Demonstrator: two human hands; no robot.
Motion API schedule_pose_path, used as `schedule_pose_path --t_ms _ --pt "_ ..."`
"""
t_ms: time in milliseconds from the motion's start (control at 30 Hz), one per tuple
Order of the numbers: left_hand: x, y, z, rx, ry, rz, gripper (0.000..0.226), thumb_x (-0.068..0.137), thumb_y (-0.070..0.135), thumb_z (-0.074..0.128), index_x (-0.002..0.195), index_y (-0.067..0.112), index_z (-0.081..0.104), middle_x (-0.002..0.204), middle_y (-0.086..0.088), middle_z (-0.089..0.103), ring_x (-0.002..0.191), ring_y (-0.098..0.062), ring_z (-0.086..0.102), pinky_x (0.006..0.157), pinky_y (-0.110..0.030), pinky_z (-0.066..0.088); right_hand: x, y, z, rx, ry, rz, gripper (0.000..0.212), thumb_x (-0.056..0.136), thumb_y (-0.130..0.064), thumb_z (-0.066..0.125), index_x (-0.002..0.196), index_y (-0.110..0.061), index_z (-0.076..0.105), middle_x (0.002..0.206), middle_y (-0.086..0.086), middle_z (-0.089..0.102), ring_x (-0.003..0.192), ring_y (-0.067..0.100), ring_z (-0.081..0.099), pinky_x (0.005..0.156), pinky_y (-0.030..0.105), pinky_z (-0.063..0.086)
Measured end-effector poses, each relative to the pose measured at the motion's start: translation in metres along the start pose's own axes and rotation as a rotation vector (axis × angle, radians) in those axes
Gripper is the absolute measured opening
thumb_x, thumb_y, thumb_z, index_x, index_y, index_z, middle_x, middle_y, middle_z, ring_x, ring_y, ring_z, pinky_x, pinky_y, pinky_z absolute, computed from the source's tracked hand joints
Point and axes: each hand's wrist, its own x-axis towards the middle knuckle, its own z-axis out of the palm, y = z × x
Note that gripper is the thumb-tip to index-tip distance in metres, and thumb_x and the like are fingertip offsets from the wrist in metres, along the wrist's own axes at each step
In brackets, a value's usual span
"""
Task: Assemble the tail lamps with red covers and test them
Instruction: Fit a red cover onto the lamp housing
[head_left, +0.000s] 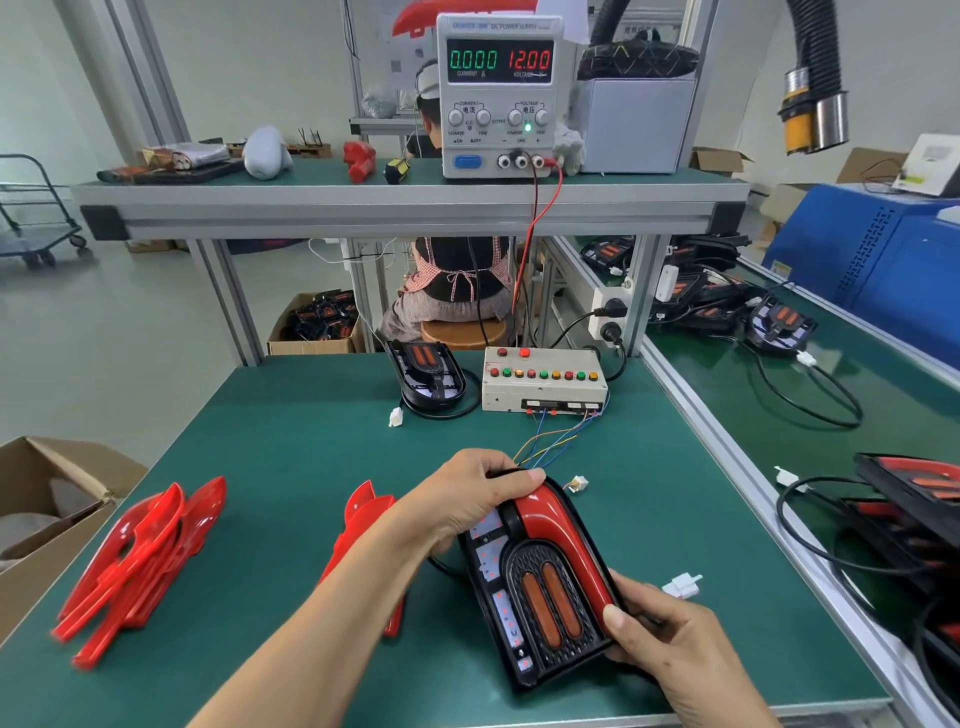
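The left hand (462, 499) curls over the tail lamp's (545, 587) far rounded end. The right hand (660, 634) grips its near corner. The lamp's length runs away from the person, red cover (566, 535) on its right side.

A black tail lamp (540, 587) with two orange strips lies tilted at the desk's near edge, a glossy red cover (563, 540) seated along its right side. Spare red covers (135, 561) lie stacked at left; another tail lamp (428, 376) sits farther back.
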Motion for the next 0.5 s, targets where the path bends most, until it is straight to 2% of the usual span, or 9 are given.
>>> schedule_pose_path --t_ms 67,133,167,233,300,333,400,500 --pt "0.000 0.000 0.000 -0.016 0.003 -0.009 0.024 0.088 0.036 0.077 0.078 0.017 0.068 0.070 0.000 0.071 0.059 -0.011 0.063 0.060 -0.021 0.051 0.000 -0.006 -0.001 -0.032 -0.048 0.055 0.035 0.086 0.009 0.070 0.107 -0.017 0.080 0.096 0.012 0.079 0.080 0.012 0.073 0.065 0.028 0.061" --pt "0.000 0.000 -0.001 0.000 0.011 -0.008 0.024 0.087 0.037 0.078 0.079 0.016 0.068 0.072 -0.002 0.072 0.062 -0.013 0.064 0.064 -0.024 0.052 0.002 -0.013 -0.002 -0.106 -0.081 0.065 0.031 0.088 0.004 0.070 0.109 -0.018 0.078 0.098 0.008 0.080 0.082 0.011 0.073 0.071 0.027 0.061" --pt "0.000 0.000 -0.001 0.011 0.014 -0.005 0.025 0.087 0.038 0.078 0.080 0.016 0.068 0.073 -0.002 0.072 0.063 -0.013 0.064 0.066 -0.025 0.053 0.003 -0.018 -0.003 -0.172 -0.068 0.037 0.027 0.087 -0.004 0.073 0.107 -0.021 0.079 0.098 0.005 0.080 0.085 0.012 0.073 0.076 0.026 0.060" --pt "0.000 0.000 0.000 0.017 0.012 0.003 0.025 0.086 0.038 0.079 0.081 0.015 0.069 0.074 -0.003 0.072 0.063 -0.014 0.064 0.067 -0.026 0.053 0.008 -0.029 -0.003 -0.351 -0.033 -0.051 0.023 0.083 -0.035 0.074 0.106 -0.033 0.079 0.103 -0.008 0.077 0.096 0.006 0.071 0.088 0.022 0.055" --pt "0.000 0.001 0.002 0.011 0.006 0.022 0.025 0.085 0.038 0.079 0.080 0.016 0.069 0.073 -0.002 0.072 0.062 -0.013 0.064 0.063 -0.025 0.053 0.014 -0.040 0.003 -0.436 -0.025 -0.121 0.041 0.078 -0.061 0.066 0.113 -0.041 0.073 0.111 -0.026 0.073 0.106 -0.011 0.064 0.094 0.017 0.047" --pt "-0.001 0.002 0.003 0.009 0.003 0.035 0.024 0.085 0.037 0.080 0.079 0.016 0.069 0.072 -0.001 0.071 0.061 -0.012 0.064 0.061 -0.023 0.052 0.019 -0.046 0.009 -0.421 -0.025 -0.130 0.046 0.078 -0.067 0.062 0.115 -0.042 0.072 0.112 -0.030 0.071 0.108 -0.014 0.062 0.096 0.017 0.045" --pt "-0.002 0.004 0.007 0.021 -0.001 0.071 0.024 0.084 0.037 0.080 0.078 0.017 0.070 0.070 0.001 0.070 0.061 -0.010 0.063 0.059 -0.020 0.051 0.030 -0.057 0.026 -0.364 -0.071 -0.133 0.045 0.083 -0.066 0.056 0.113 -0.038 0.074 0.109 -0.024 0.075 0.104 -0.009 0.066 0.096 0.023 0.049" --pt "-0.004 0.005 0.009 0.040 0.002 0.114 0.024 0.083 0.037 0.080 0.079 0.015 0.070 0.069 0.004 0.066 0.061 -0.008 0.060 0.059 -0.018 0.048 0.045 -0.065 0.046 -0.361 -0.122 -0.158 0.045 0.092 -0.062 0.053 0.098 -0.024 0.076 0.091 -0.002 0.077 0.084 0.007 0.068 0.088 0.042 0.052"
